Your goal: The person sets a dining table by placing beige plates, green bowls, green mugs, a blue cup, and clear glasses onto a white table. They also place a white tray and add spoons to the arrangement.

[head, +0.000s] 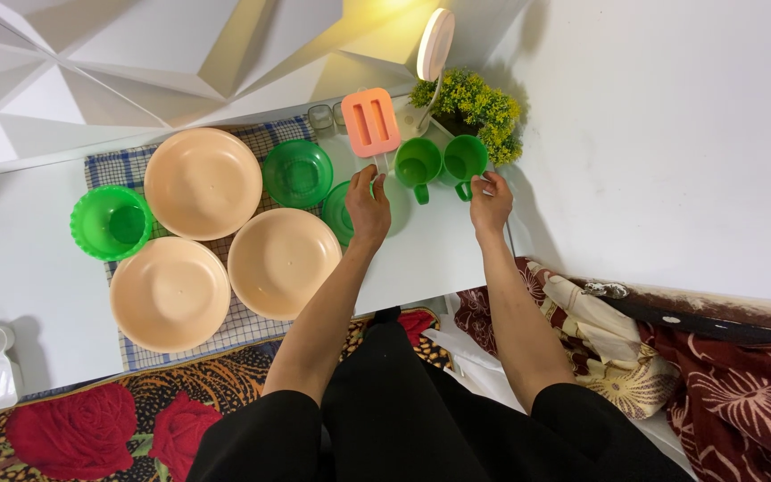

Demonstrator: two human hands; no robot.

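Holding a green mug, right hand.

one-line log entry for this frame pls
left hand: holds orange popsicle mould by stick | right hand: at green mug handle | peach plates: on checked cloth

Three peach plates lie left of the left hand. Three green bowls sit there too, one under that hand. Two green mugs stand between both hands. One orange popsicle-shaped board, two small glasses, one potted plant.
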